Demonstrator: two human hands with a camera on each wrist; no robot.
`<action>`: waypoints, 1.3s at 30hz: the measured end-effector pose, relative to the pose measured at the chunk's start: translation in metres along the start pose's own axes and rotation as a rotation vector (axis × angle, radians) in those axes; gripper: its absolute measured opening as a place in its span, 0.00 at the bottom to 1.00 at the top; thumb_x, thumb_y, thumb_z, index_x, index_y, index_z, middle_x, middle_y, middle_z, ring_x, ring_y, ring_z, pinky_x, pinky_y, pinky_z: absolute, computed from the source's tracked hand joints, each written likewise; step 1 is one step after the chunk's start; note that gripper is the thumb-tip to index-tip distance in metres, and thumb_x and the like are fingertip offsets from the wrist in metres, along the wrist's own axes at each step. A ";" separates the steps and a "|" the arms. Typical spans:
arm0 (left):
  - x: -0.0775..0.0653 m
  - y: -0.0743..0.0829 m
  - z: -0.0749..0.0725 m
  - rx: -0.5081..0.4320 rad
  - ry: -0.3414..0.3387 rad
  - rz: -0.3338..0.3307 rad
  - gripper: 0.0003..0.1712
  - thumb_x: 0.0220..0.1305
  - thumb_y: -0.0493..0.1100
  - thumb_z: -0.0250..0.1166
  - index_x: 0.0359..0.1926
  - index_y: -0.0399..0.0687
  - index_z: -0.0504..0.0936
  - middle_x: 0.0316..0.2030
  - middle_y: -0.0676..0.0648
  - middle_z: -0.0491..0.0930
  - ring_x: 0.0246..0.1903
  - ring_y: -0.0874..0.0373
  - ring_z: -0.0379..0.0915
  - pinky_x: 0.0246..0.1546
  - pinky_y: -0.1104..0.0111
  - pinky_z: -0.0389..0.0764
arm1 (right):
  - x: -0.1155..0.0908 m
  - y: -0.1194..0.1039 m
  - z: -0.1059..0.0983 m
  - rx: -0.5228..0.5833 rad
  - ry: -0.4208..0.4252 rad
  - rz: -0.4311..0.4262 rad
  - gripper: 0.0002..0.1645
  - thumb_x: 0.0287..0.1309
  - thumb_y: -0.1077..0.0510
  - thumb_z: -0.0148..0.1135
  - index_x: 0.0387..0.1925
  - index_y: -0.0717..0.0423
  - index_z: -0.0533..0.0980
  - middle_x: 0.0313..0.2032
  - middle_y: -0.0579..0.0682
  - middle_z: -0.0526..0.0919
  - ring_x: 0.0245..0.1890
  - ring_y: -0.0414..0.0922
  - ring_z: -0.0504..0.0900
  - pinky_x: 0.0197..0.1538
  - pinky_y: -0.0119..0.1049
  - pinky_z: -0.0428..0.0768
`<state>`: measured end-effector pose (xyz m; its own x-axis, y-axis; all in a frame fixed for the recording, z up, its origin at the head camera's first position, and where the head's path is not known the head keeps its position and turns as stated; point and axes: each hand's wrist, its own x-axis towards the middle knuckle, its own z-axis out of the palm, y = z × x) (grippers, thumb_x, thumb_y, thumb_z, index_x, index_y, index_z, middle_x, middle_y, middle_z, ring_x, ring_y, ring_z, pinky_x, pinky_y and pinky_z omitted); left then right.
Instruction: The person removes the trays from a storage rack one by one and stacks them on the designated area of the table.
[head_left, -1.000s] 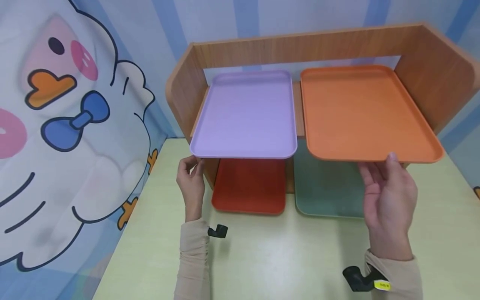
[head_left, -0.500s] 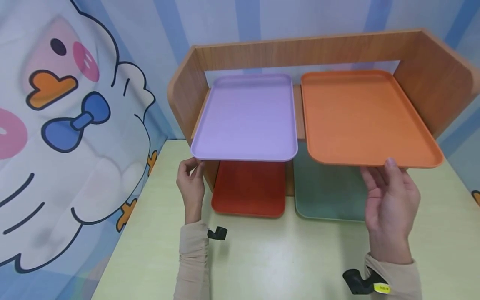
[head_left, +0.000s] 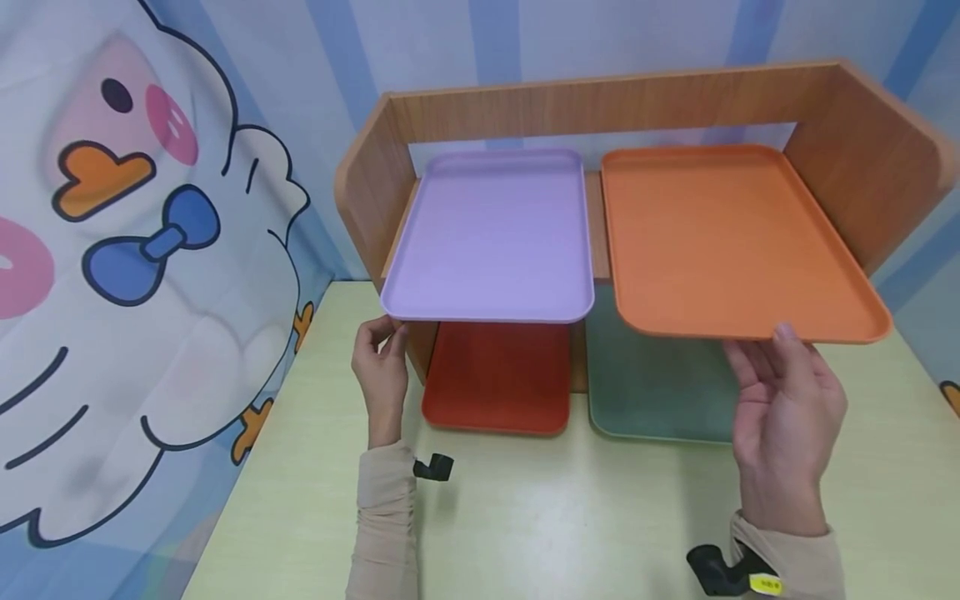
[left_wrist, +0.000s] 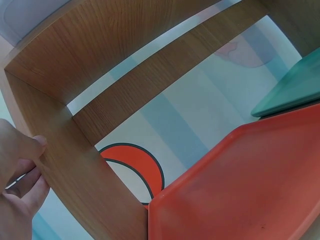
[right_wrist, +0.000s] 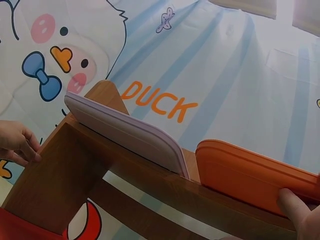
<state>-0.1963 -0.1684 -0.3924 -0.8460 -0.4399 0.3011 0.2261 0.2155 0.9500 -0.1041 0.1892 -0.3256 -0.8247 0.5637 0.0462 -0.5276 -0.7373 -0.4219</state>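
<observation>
A wooden two-tier shelf [head_left: 615, 104] stands on the table. My left hand [head_left: 380, 367] pinches the front edge of its left side panel [left_wrist: 75, 155], thumb on the inner face in the left wrist view. On the upper tier lie a lilac tray [head_left: 491, 237] at left and an orange tray [head_left: 735, 237] at right, both jutting out in front. My right hand [head_left: 783, 429] holds the orange tray's front edge near its right corner, thumb on the rim and the other fingers beneath. Below are a red tray [head_left: 497, 379] at left and a green tray [head_left: 652, 387] at right, partly hidden.
The pale table [head_left: 540, 517] extends in front of the shelf and to both sides. Behind it hangs a blue striped cloth [head_left: 420, 42], with a printed duck [head_left: 225, 350] at the left. Each wrist wears a black camera mount [head_left: 720, 571].
The orange tray's front edge and my right hand have come slightly toward me and to the right. My left hand keeps its place on the shelf panel. The head view has shifted a little.
</observation>
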 end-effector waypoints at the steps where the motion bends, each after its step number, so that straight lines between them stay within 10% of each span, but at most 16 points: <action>1: 0.000 0.000 0.000 0.006 0.001 -0.001 0.14 0.63 0.33 0.62 0.48 0.32 0.74 0.46 0.39 0.76 0.48 0.56 0.73 0.53 0.72 0.78 | -0.001 0.000 0.000 -0.002 0.001 -0.001 0.21 0.56 0.72 0.61 0.50 0.81 0.71 0.44 0.70 0.81 0.42 0.59 0.85 0.43 0.47 0.81; 39: -0.001 0.007 -0.002 -0.008 -0.010 -0.006 0.14 0.62 0.32 0.62 0.48 0.28 0.74 0.44 0.38 0.77 0.45 0.60 0.73 0.54 0.67 0.78 | -0.024 -0.019 -0.010 -0.029 0.075 -0.022 0.21 0.57 0.74 0.59 0.52 0.81 0.70 0.43 0.72 0.81 0.46 0.61 0.82 0.41 0.49 0.82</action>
<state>-0.1929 -0.1678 -0.3861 -0.8519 -0.4328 0.2948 0.2249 0.2059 0.9524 -0.0726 0.1936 -0.3282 -0.7945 0.6072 -0.0120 -0.5387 -0.7137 -0.4477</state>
